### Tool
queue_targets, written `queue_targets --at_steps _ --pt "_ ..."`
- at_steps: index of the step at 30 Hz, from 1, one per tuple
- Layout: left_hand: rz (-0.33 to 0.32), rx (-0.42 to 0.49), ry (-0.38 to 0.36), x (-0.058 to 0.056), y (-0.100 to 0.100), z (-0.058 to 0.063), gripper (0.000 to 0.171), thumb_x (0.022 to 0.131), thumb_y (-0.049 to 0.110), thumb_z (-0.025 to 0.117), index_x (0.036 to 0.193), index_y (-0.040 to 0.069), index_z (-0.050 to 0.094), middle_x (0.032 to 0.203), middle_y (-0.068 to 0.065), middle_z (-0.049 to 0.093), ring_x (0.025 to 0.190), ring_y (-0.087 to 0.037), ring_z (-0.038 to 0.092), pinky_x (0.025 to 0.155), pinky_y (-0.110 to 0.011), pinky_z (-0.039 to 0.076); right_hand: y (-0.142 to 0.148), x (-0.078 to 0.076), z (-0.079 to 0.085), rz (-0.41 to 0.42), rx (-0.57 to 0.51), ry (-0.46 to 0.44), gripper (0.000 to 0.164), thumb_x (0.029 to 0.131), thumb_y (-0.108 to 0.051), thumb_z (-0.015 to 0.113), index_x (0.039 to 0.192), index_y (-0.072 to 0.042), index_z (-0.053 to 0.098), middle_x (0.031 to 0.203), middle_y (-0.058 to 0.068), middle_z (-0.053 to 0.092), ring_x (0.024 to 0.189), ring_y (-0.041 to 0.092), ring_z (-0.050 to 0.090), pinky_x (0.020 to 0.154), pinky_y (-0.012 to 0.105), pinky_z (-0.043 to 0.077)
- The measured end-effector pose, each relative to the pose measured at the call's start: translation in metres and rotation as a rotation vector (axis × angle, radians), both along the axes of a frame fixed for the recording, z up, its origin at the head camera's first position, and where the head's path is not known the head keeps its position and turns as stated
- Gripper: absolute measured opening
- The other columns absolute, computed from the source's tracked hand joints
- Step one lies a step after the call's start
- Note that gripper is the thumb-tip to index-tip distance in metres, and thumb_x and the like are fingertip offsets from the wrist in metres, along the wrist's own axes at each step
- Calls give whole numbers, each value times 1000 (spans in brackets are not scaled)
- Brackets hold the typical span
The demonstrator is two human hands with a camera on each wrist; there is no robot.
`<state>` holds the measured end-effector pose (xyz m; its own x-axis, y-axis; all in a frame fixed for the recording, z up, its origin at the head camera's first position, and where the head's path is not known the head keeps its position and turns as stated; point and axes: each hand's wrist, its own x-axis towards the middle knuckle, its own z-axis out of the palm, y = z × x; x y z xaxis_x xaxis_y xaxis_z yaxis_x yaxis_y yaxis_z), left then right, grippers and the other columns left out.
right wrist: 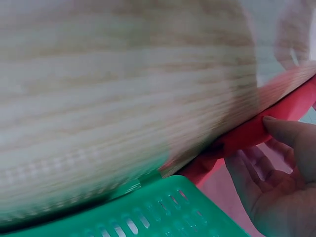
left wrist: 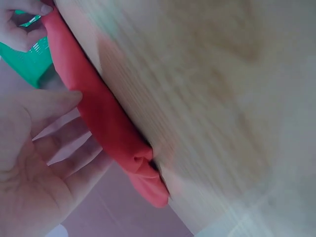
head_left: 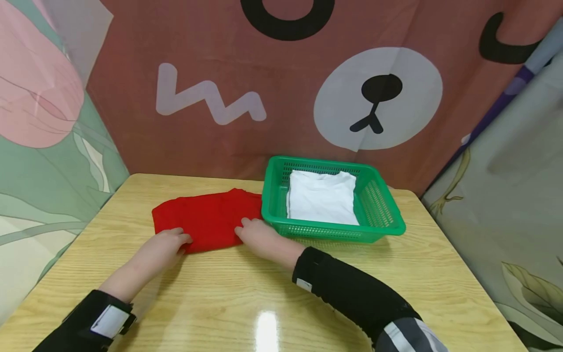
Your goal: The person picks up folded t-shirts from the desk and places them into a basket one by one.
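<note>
Pinching red cloth (head_left: 211, 217) in left grip (head_left: 166, 244) and right grip (head_left: 260, 238), apparently straightening it, probably needing an even lift next.

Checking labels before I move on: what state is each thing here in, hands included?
Rectangular red cloth: folded, lying on the pale wooden table.
White cloth: folded, inside the rectangular green plastic basket.
Basket: upright, uncovered.
Left hand: touching the red cloth's near edge; grip unclear.
Right hand: touching the red cloth's near edge; grip unclear.
Brown bear-print backdrop: hanging behind the table.
</note>
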<state>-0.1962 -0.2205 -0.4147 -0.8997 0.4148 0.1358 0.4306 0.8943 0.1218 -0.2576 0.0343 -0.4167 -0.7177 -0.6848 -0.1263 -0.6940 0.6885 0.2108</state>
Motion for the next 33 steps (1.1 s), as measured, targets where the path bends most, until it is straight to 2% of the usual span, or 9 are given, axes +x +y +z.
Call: queue_targets --at_steps 8,18,24,29,33 --pt "-29 -6 -3 10 -1 -1 21 82 0 88 97 7 76 92 -7 68 81 -22 66 78 -42 64 4 15 -2 45 0 53 26 102 -16 73 128 -17 74 121 4 71 95 17 69 81 25 59" --pt "-52 -17 6 26 -1 -3 19 84 1 87 94 12 75 91 -4 67 79 -19 65 76 -40 63 11 37 -1 97 -4 57 22 103 -14 72 124 -18 76 112 2 69 86 12 65 72 18 55" --pt "-46 -22 -38 35 0 -1 19 85 4 87 95 14 75 92 -2 69 80 -17 65 77 -39 63 16 45 1 114 -38 60 17 102 -14 72 117 -19 78 105 -1 68 77 10 60 63 16 49" --pt "-51 -46 -45 42 2 0 21 84 5 88 92 18 73 88 3 65 75 -12 61 72 -34 60 20 53 0 129 -69 35 13 100 -14 72 111 -19 78 100 -2 67 71 7 54 60 14 44" --pt "-83 -57 -34 49 0 -1 25 83 5 89 87 21 69 83 8 59 71 -7 55 66 -28 55 24 63 0 157 -87 50 8 98 -14 74 103 -19 77 92 -3 64 67 6 48 56 14 39"
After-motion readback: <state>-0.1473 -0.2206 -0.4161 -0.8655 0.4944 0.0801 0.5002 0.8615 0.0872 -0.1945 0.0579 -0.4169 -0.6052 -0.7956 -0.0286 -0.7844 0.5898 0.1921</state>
